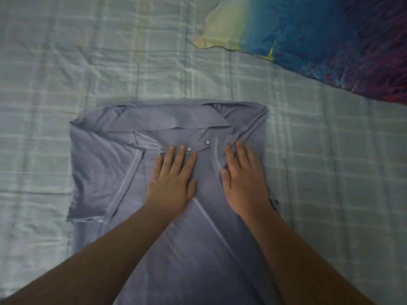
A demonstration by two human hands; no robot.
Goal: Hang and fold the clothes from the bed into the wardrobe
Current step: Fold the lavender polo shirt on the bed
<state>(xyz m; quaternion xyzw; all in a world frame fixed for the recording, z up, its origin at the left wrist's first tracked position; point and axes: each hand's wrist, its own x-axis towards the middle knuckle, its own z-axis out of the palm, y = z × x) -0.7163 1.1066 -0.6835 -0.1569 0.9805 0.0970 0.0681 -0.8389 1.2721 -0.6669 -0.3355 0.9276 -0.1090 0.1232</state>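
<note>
Here the grey-blue polo shirt (pixel 99 164) lies front-up on the bed, on the pale checked sheet (pixel 66 62), with its collar (pixel 171 119) at the far end and its body running back toward the person. The left hand (pixel 174 179) lies flat on the chest just beside the lower button (pixel 189 149) of the placket, fingers straight and slightly spread. The right hand (pixel 244 179) lies flat on the other side of the placket, fingers straight too and pressing into a bunch of creases near the collar. Neither hand pinches any cloth. A short sleeve (pixel 92 208) rests on the left side of the shirt, its hem pointing back toward the person. A brightly coloured pillow or cover (pixel 330 40) sits at the far right of the bed, well apart from the shirt. The wardrobe is not in view.

The shirt looks like thin, soft knit: light, limp and quick to wrinkle, with nothing stiff except perhaps the collar and placket. It probably slides easily over the sheet, so flat palms suit smoothing it. For a fold, the likely places to take hold are the shoulder seams or the side edges, pinched at two points so that the cloth does not sag or twist between them. The creases under the right hand probably need pressing out first, or they may be set into the fold.
</note>
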